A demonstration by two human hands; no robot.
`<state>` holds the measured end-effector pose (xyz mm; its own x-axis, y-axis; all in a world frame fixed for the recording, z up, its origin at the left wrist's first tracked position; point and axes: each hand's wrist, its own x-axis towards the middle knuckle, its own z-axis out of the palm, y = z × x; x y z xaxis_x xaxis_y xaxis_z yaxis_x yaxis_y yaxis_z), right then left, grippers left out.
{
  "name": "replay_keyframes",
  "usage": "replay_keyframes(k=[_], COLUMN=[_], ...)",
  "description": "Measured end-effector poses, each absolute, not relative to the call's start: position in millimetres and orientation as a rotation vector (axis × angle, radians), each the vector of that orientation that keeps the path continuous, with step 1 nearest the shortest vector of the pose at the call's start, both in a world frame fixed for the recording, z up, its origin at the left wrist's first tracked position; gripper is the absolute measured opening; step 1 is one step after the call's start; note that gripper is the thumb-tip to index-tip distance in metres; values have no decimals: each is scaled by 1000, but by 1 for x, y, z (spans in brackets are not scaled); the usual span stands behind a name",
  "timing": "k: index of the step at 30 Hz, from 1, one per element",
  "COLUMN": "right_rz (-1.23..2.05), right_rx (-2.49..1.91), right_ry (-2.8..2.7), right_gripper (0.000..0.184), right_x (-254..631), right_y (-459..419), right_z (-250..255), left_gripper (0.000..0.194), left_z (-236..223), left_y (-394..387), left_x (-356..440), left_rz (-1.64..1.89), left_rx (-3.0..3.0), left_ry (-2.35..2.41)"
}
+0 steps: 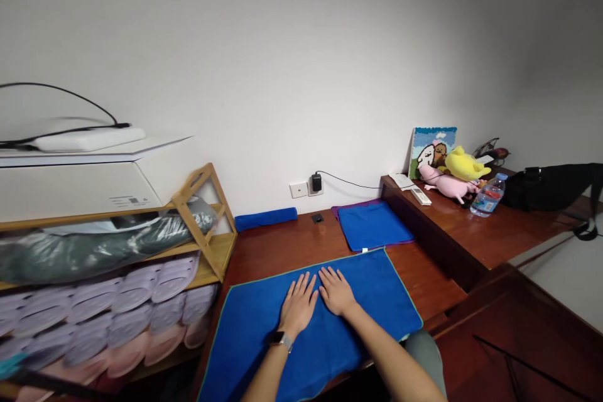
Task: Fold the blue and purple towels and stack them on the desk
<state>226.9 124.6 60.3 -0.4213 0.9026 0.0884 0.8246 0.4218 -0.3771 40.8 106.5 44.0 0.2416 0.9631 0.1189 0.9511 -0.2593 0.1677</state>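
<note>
A blue cloth [264,326] with a thin light green edge lies spread over the brown wooden desk [277,251], its near edge hanging past the front. My left hand [300,303] rests flat on it, fingers stretched out, a watch on the wrist. Close beside it, my right hand [336,292] also lies flat, palm down with fingers apart. Neither hand grips anything. Behind the cloth, at the back right, a folded blue cloth [374,226] sits on a purple cloth [335,211]. A rolled or folded blue cloth [266,218] lies along the wall.
On the left stands a wooden rack [207,226] with several clogs [136,289] and a white box [94,182] on top. The raised surface at right holds a water bottle [490,196], plush toys [447,183], a remote [421,195] and a black bag [546,185].
</note>
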Motion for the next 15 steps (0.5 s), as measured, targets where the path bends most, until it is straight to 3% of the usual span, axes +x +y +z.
replay_keyframes(k=[9, 15], right_rz=[281, 333], right_rx=[-2079, -2071], right_ry=[-2200, -2153], right_gripper=[64, 64], right_x=[397, 405], right_y=[149, 165], right_z=[56, 56], left_gripper=[68, 68], left_z=[6, 17], left_y=[101, 111], left_x=[-125, -135], left_rz=[252, 265], left_rx=[2278, 2202], left_ry=[2290, 2375])
